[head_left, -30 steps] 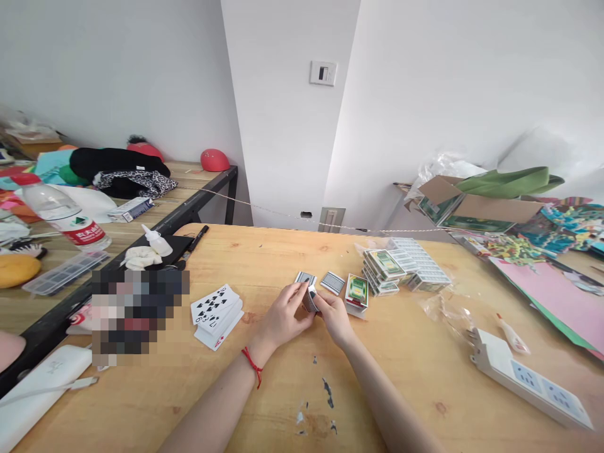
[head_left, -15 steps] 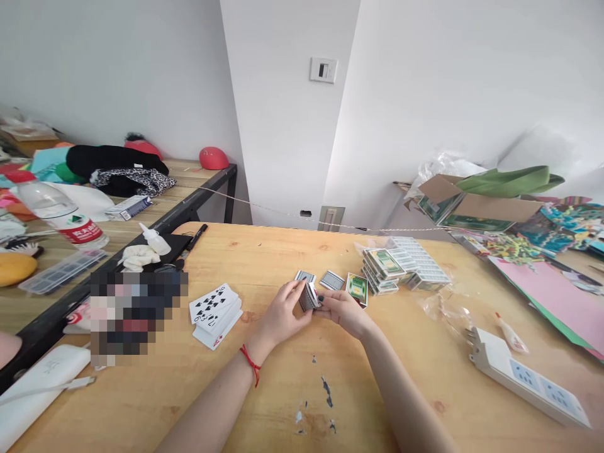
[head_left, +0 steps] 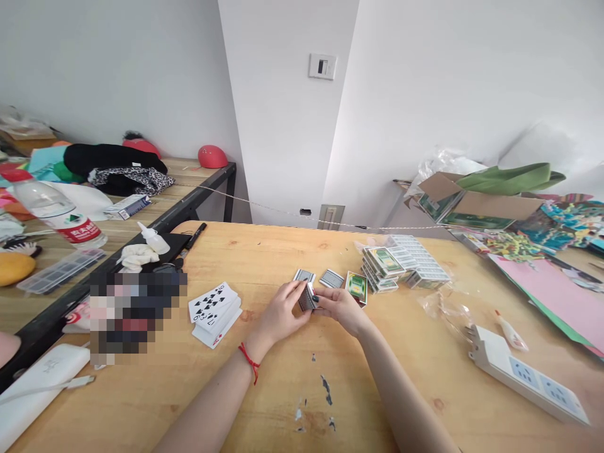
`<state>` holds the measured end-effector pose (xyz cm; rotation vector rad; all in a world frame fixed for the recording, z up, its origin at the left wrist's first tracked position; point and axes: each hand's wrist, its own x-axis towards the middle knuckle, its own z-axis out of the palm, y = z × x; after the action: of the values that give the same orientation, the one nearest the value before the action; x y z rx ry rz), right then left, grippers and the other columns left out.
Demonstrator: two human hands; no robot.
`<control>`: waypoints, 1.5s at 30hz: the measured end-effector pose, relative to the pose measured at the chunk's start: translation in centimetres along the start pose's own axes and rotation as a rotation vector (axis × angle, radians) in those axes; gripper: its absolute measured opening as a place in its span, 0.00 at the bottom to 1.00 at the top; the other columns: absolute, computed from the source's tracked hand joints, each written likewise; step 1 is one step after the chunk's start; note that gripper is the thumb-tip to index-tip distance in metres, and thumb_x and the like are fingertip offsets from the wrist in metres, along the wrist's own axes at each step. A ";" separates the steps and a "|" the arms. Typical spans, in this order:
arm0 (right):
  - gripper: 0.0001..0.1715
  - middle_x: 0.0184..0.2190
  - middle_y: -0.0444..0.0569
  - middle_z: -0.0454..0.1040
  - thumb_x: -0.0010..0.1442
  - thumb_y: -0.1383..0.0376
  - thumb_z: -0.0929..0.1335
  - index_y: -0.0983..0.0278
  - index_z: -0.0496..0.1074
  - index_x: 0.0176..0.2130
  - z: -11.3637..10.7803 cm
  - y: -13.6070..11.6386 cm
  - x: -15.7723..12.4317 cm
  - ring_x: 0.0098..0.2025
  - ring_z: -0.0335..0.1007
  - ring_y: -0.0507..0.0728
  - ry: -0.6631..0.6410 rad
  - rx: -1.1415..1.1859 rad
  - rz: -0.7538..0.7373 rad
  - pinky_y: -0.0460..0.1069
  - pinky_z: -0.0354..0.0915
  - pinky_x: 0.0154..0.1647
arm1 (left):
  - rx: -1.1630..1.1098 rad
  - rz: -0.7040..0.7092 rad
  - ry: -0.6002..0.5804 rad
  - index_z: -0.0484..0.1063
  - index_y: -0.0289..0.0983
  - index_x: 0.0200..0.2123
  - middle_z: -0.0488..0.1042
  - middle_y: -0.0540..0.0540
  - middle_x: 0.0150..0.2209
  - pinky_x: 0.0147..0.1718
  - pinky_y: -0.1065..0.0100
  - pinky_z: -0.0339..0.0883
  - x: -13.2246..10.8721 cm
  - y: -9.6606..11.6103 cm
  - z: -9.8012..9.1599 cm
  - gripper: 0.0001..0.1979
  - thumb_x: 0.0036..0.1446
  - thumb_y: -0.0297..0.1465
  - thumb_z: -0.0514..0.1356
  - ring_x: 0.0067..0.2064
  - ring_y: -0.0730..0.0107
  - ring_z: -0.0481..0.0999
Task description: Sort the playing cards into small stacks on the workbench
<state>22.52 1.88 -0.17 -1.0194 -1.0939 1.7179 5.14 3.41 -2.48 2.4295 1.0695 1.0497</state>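
Hands meet mid-way across the light wooden tabletop: your left hand and right hand each keep a grip clamped on the small stack of grey-backed playing cards. A white face-up card fan lies to the left.

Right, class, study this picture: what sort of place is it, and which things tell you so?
Probably a craft or hobby workroom: a wooden worktable, stacked card boxes, bright craft paper, and the left hand and right hand holding a small card pack.

You have one small deck between your left hand and right hand, two loose face-down cards, one power strip, one water bottle.
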 end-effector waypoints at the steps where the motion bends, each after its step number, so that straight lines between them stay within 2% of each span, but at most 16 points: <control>1: 0.27 0.38 0.51 0.75 0.44 0.57 0.71 0.65 0.72 0.44 0.0 0.1 0.1 0.42 0.70 0.59 0.010 -0.001 0.002 0.58 0.61 0.49 | 0.001 0.006 -0.001 0.54 0.41 0.56 0.63 0.41 0.52 0.50 0.57 0.63 0.0 0.0 0.0 0.31 0.48 0.28 0.58 0.53 0.58 0.63; 16: 0.26 0.35 0.53 0.76 0.39 0.60 0.74 0.67 0.73 0.39 -0.8 1.3 0.6 0.39 0.72 0.61 0.059 0.113 0.051 0.55 0.67 0.40 | 0.007 0.021 -0.035 0.53 0.40 0.57 0.62 0.42 0.54 0.50 0.59 0.64 -0.1 0.2 -0.2 0.31 0.49 0.29 0.57 0.53 0.60 0.65; 21: 0.26 0.33 0.53 0.76 0.39 0.59 0.74 0.67 0.74 0.39 -1.0 1.8 0.8 0.37 0.72 0.61 0.106 0.091 0.065 0.55 0.67 0.39 | 0.033 0.037 -0.058 0.52 0.40 0.57 0.62 0.42 0.54 0.50 0.59 0.63 -0.1 0.1 -0.1 0.31 0.49 0.29 0.57 0.53 0.60 0.64; 35: 0.22 0.34 0.49 0.76 0.49 0.57 0.68 0.65 0.72 0.43 -0.2 0.4 0.3 0.39 0.72 0.60 0.022 -0.087 0.011 0.57 0.66 0.42 | 0.040 0.033 -0.090 0.52 0.41 0.57 0.61 0.42 0.54 0.51 0.58 0.62 0.0 0.3 0.0 0.31 0.49 0.26 0.56 0.54 0.59 0.63; 45: 0.25 0.33 0.49 0.76 0.44 0.55 0.71 0.66 0.73 0.40 -0.2 0.9 0.7 0.35 0.73 0.60 0.078 -0.113 -0.010 0.56 0.68 0.38 | 0.042 0.033 -0.082 0.52 0.40 0.57 0.61 0.42 0.55 0.51 0.61 0.63 -0.1 0.4 -0.1 0.31 0.49 0.27 0.56 0.54 0.61 0.63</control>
<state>22.28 2.33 -1.18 -1.1396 -1.1542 1.6104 5.22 3.08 -2.21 2.5074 1.0385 0.9380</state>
